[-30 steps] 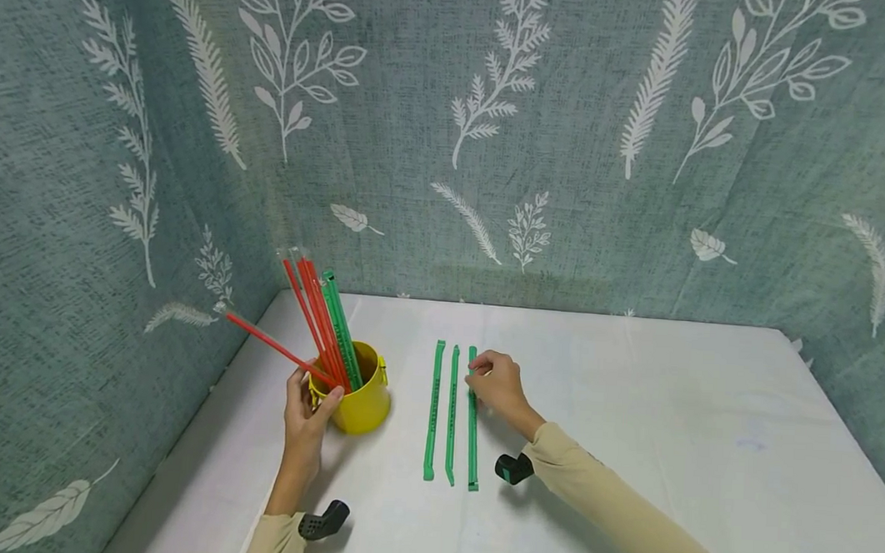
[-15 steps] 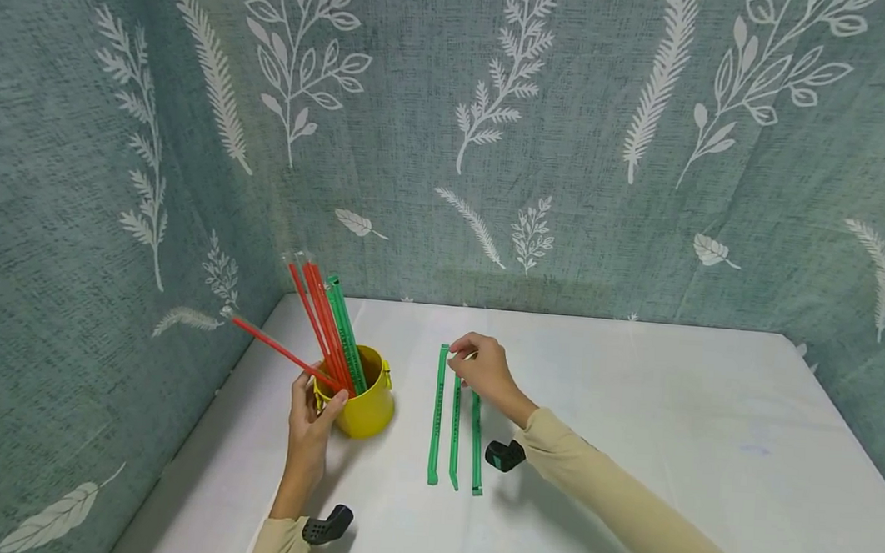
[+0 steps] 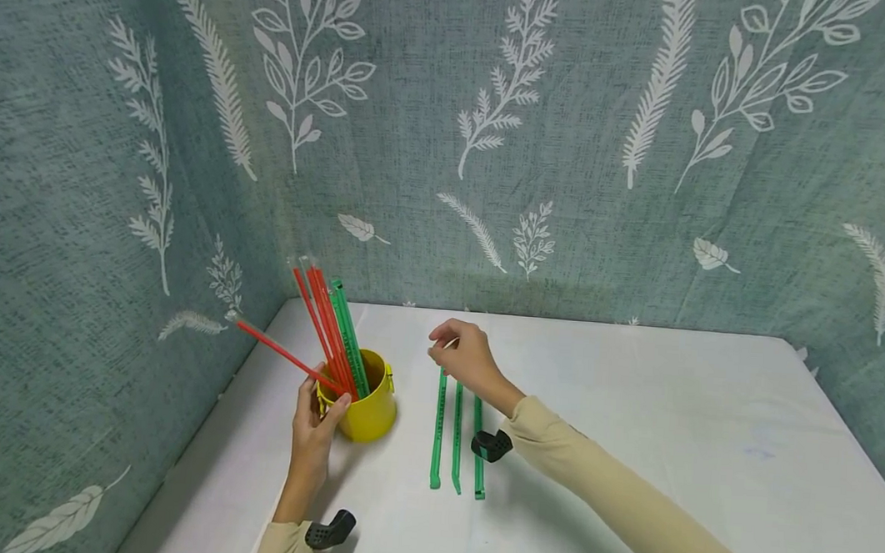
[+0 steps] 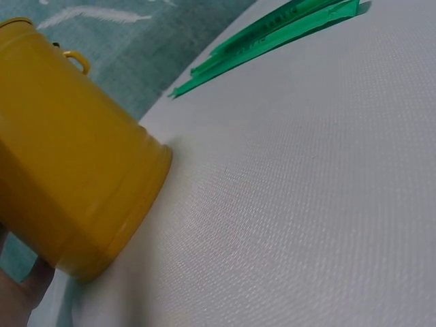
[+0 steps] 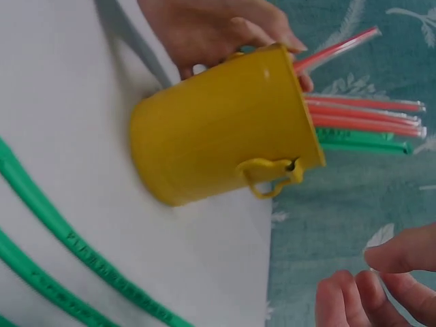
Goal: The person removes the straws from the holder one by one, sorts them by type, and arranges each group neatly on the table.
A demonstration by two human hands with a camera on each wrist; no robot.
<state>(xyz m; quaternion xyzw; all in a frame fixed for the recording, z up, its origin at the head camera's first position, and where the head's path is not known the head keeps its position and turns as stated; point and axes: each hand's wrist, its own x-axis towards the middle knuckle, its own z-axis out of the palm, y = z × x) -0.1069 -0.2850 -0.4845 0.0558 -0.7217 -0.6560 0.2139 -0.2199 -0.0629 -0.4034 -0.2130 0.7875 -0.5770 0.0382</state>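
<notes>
Holding a yellow pail (image 3: 373,416) at left, hovering over green straws (image 3: 437,435) at right

The left forearm is extended forward, and the left hand (image 3: 314,433) is placed against the near left side of the pail. By its curved fingers and its thumb the pail is gripped, with the thumb laid close to the rim. The pail is stood upright on the white table (image 3: 630,420).

The right arm, in a beige sleeve (image 3: 597,472), is stretched diagonally forward and to the left. The right hand (image 3: 471,361) is held above the far ends of the straws. Its fingers are loosely bent and empty, and the thumb is brought near to the fingertips; whether these are touched by it cannot be told.

Three printed green straws are laid side by side on the table, to the right of the pail. Inside the pail, red straws (image 3: 334,333) in clear wrappers are gathered together with further green ones. One red straw (image 3: 281,350) is leaned far out, over the left of the rim.
</notes>
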